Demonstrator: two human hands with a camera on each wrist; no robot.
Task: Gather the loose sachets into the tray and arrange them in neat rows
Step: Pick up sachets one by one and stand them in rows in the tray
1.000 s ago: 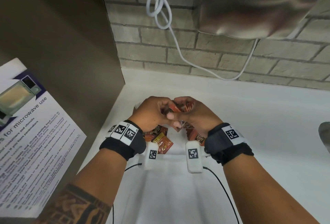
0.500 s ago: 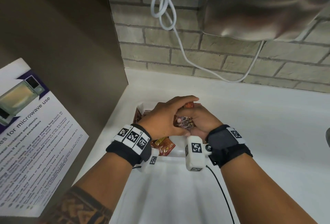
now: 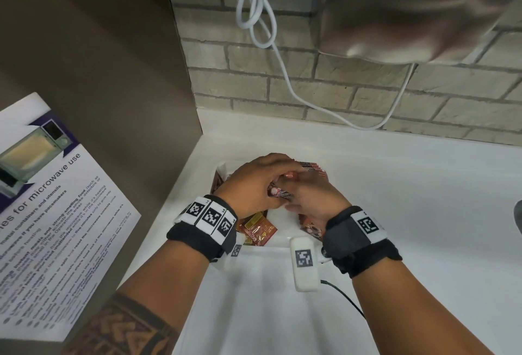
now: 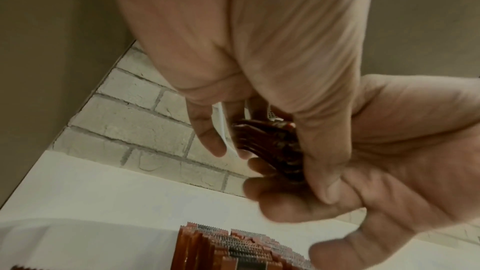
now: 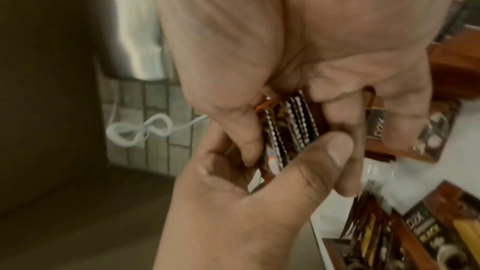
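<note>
1. Where both hands meet over the white tray, they share one bundle of sachets held on edge above it.
2. Left hand: its fingers curl over the top of the bundle, the thumb pressing one side, so the hand is clamped on the bundle of sachets.
3. Right hand: its fingers are bent round the opposite side of the same bundle, the thumb closing against the serrated edges seen in the right wrist view.
4. Row of sachets: standing on edge at the far end of the tray, just beyond the hands; the left wrist view shows their toothed tops packed side by side.
5. Loose sachets: lying flat and unaligned in the near part of the tray, below the left hand; another lies near the right wrist.
6. Surface: white, carrying the tray, and bounded by a brick wall.
7. Hand dryer: mounted on the wall, its white cable looped beside it.
8. Microwave notice: fixed at left.
</note>
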